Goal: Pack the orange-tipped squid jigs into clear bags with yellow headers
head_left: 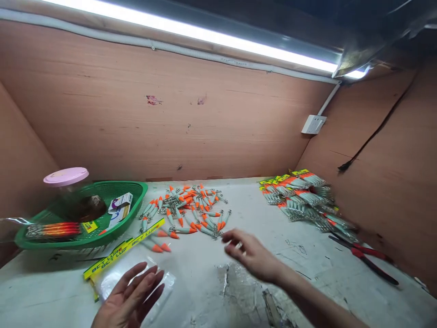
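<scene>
The left hand (131,303), loosely spread and empty, is positioned at smooth, transparent plastic bags (108,279). The right hand (254,256), half-open, apparently empty, is near tapered, orange-tipped lures (187,198).

Tube (191,30) glares; right fingers (236,234) seem blurred.

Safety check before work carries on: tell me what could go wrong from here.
The right hand is close to metal hooks at the edge of the loose lures, so a finger might get pricked. Those lures lie heaped together, so their hooks could tangle. The packed lures are piled unevenly and might slide.
</scene>
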Demonstrator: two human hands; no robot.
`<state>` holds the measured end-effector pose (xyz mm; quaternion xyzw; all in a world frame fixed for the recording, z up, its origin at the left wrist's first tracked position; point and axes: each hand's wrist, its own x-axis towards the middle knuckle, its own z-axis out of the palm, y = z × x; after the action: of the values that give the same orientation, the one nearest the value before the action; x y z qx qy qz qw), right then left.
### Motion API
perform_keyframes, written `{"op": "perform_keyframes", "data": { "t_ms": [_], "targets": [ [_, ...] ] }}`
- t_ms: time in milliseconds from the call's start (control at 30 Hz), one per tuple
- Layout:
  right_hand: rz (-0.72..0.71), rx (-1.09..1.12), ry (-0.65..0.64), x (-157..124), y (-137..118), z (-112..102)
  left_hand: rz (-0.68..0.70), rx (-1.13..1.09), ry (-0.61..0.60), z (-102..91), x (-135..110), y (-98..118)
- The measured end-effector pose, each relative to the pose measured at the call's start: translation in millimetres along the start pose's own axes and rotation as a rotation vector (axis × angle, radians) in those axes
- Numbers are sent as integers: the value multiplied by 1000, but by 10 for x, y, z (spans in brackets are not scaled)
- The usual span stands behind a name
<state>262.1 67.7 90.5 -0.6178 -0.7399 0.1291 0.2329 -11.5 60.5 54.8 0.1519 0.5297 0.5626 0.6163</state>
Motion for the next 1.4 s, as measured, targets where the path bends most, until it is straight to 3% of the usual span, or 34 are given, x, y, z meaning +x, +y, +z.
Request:
{"op": "perform_keyframes", "data": {
  "t_ms": [33, 67, 133, 200, 267, 333, 433, 600, 733, 867, 967, 1100, 1267, 1400],
  "targets": [
    [-38, 144, -91, -112, -172, 228, 14, -13, -22, 120, -66, -29],
    [5, 536, -210, -209, -314, 408, 50, -35, -51, 225, -127, -60],
    [145, 1029, -305, -348, -503, 635, 80, -79, -102, 368, -219, -118],
    [248, 1218, -293, -416, -579, 737, 83, -94, -162, 411, -259, -151],
    [248, 1171, -279, -425, -585, 782, -6, -11, -245, 378, -251, -152],
    [138, 970, -323, -378, -552, 797, -69, 52, -297, 307, -204, -128],
    [-69, 553, -337, -174, -425, 749, -9, 3, -266, 196, -75, -73],
    [-62, 78, -77, 407, -97, 617, 93, -86, -163, 76, 132, -19],
    [-94, -234, -43, 799, -97, 788, 137, -84, -178, 40, 170, -42],
    [-157, -401, -56, 954, -252, 1017, 179, -73, -156, 20, 204, -47],
    [-229, -437, -70, 825, -284, 1073, 184, -114, -133, 7, 245, -28],
    [-303, -383, -43, 444, -132, 1004, 148, -120, -150, 4, 250, -41],
    [-325, -208, 12, 20, 178, 661, 26, -114, -179, 26, 165, -113],
    [-310, 14, -142, -265, 261, 445, -29, -98, -183, 52, 96, -135]
  ]
}}
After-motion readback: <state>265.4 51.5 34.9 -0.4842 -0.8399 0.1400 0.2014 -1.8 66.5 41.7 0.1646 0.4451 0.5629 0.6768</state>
